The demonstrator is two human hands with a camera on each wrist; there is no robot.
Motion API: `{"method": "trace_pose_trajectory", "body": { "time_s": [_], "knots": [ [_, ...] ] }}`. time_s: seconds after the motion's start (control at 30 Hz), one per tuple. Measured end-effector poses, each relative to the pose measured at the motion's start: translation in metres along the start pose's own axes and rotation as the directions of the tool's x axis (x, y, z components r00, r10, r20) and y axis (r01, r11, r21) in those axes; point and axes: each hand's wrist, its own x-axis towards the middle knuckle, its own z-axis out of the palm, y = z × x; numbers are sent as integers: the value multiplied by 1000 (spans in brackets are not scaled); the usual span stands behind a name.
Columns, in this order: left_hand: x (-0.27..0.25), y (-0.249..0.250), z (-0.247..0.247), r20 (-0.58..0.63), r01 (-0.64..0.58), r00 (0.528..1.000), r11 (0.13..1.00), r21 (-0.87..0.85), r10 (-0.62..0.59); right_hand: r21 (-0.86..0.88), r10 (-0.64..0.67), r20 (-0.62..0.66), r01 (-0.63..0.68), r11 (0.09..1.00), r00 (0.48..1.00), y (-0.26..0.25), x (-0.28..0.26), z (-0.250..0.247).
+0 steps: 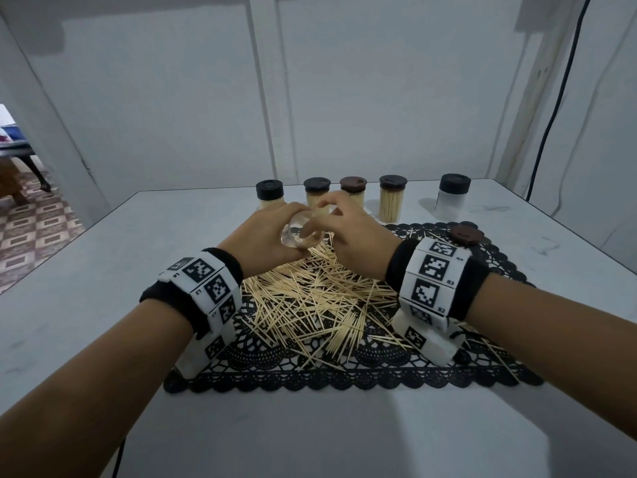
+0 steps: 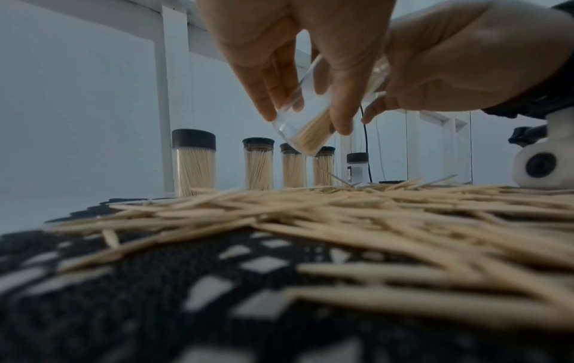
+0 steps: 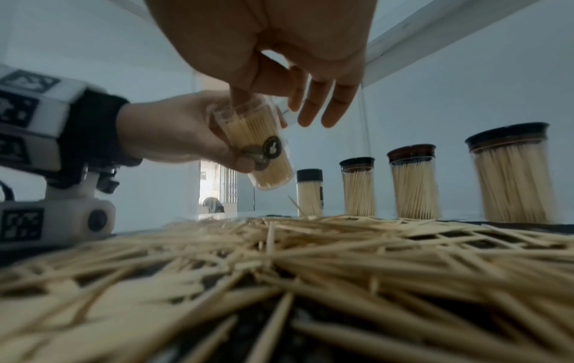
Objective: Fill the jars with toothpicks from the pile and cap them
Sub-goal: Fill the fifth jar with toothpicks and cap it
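A clear jar (image 1: pixel 300 232), uncapped and partly filled with toothpicks, is held tilted above the far part of the pile (image 1: pixel 320 298). It is gripped by the left hand (image 1: pixel 265 236), whose fingers and thumb are curled round its wall. At the jar's mouth the right hand (image 1: pixel 351 236) is held, its thumb and forefinger brought together there; whether toothpicks are pinched between them cannot be told, and its other fingers (image 3: pixel 326 108) are left loosely extended. The pile is spread over a black lace mat (image 1: pixel 344 377) on the table (image 1: pixel 103 305). Beyond the pile, four capped, filled jars (image 1: pixel 392 198) are stood in a row, and to their right a capped frosted jar (image 1: pixel 453 193) is stood apart. A loose brown cap (image 1: pixel 467 234) is left on the mat, right of the pile.
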Motion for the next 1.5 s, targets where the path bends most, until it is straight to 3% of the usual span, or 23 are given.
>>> {"method": "trace_pose_trajectory", "body": {
  "time_s": [0.1,0.17,0.3,0.43,0.5,0.6,0.7,0.83,0.93,1.23,1.5],
  "knots": [
    [1,0,-1,-66,88,994,996,7,-87,115,62,-114,-49,992,992,1,1,-12],
    [1,0,-2,-119,136,983,991,-20,-137,124,118,-96,-105,987,988,7,6,-20],
    [1,0,-3,-207,161,964,986,-35,-165,-115,177,225,-154,981,958,23,27,-27],
    [2,-3,-2,-225,175,959,984,-14,-174,-305,310,459,-180,935,833,17,51,-20],
    [2,-4,-2,-227,178,958,984,-13,-176,-403,348,486,-148,903,802,9,65,-17],
    [3,-5,-3,-248,173,954,985,-9,-169,-466,322,445,-90,880,836,6,85,-11],
    [3,-5,-3,-253,178,951,984,-29,-180,-456,302,493,-53,888,816,16,102,2],
    [2,-5,-2,-253,171,952,985,-36,-174,-569,329,614,114,815,718,29,113,20],
    [3,-7,-1,-238,178,954,983,-41,-182,-613,390,617,106,783,684,31,115,31],
    [3,-7,-1,-220,179,958,983,-32,-182,-486,215,586,127,865,781,34,104,32],
    [3,-6,0,-211,191,959,981,-19,-190,-463,183,620,168,870,763,32,79,21]
  ]
}}
